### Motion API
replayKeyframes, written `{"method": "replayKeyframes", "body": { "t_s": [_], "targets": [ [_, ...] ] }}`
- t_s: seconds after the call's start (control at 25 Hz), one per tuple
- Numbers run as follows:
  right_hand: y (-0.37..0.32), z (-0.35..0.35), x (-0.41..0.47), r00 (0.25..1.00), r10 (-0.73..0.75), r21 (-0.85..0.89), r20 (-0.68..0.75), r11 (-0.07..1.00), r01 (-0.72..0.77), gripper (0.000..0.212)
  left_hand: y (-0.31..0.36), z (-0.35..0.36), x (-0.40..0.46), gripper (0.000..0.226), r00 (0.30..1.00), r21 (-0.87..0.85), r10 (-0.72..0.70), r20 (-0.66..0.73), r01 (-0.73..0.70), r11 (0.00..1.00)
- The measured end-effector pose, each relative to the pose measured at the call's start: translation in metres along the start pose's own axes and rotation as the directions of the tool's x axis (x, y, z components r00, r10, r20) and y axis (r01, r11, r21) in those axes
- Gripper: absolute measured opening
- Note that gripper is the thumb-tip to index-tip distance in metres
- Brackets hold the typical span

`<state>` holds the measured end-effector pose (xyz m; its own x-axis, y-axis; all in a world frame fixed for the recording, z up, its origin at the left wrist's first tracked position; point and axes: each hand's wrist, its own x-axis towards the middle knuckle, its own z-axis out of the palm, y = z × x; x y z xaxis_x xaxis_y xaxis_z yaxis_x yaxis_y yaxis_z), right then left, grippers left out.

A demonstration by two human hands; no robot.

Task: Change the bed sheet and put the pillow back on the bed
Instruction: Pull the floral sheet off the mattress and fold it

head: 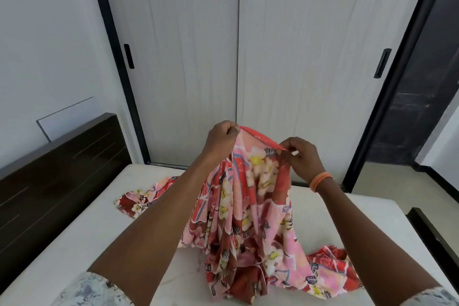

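A pink and red floral bed sheet (250, 208) hangs bunched above the bare white mattress (74, 243). My left hand (221, 136) grips its upper edge at the left. My right hand (301, 154), with an orange band on the wrist, pinches the same edge a little to the right and lower. The sheet's lower folds pile on the mattress in front of me, and one end trails toward the headboard side (144, 200). No pillow is in view.
A dark wooden headboard (54, 181) runs along the left. Pale sliding wardrobe doors (238, 57) with black handles stand beyond the bed. A dark bed frame edge (432, 236) shows at the right, with floor and a dark doorway (422, 94) behind it.
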<state>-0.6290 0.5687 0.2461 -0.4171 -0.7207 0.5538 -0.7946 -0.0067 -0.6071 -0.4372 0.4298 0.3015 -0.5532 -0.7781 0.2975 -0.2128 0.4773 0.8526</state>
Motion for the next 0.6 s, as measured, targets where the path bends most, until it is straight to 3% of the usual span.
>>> {"method": "replayKeyframes", "body": {
  "t_s": [0.08,0.16,0.28,0.4,0.48,0.52,0.6],
  "targets": [
    [-0.008,-0.004,0.001,0.986,0.143,0.257,0.082,0.953,-0.159,0.006,0.001,-0.001,-0.002,0.022,1.0,0.012,0.012,-0.016,-0.012,1.0],
    [-0.012,-0.002,-0.001,0.964,0.205,0.342,0.17,0.905,-0.252,0.01,0.003,-0.001,-0.003,0.021,0.998,0.05,0.031,-0.054,-0.028,0.998],
    [-0.006,0.005,-0.004,0.953,0.241,-0.065,0.182,0.97,-0.233,0.008,0.002,-0.003,-0.002,0.021,0.99,0.072,0.05,-0.133,-0.041,0.997],
    [0.004,0.018,-0.015,0.859,0.445,-0.211,0.253,0.892,-0.4,0.013,0.001,-0.007,0.002,0.023,0.972,-0.022,-0.005,-0.235,-0.001,1.0],
    [0.014,0.026,-0.023,0.82,0.501,-0.241,0.277,0.862,-0.445,0.019,0.0,-0.008,0.003,0.024,0.967,-0.069,-0.026,-0.254,0.008,0.998],
    [0.018,0.03,-0.025,0.811,0.508,-0.173,0.291,0.861,-0.478,0.018,-0.002,-0.01,0.003,0.023,0.97,-0.046,-0.031,-0.242,0.021,0.999],
    [0.016,0.032,-0.028,0.785,0.541,0.135,0.302,0.79,-0.597,0.02,-0.008,-0.013,0.003,0.017,0.973,0.074,-0.087,-0.216,0.105,0.992]
  ]
}}
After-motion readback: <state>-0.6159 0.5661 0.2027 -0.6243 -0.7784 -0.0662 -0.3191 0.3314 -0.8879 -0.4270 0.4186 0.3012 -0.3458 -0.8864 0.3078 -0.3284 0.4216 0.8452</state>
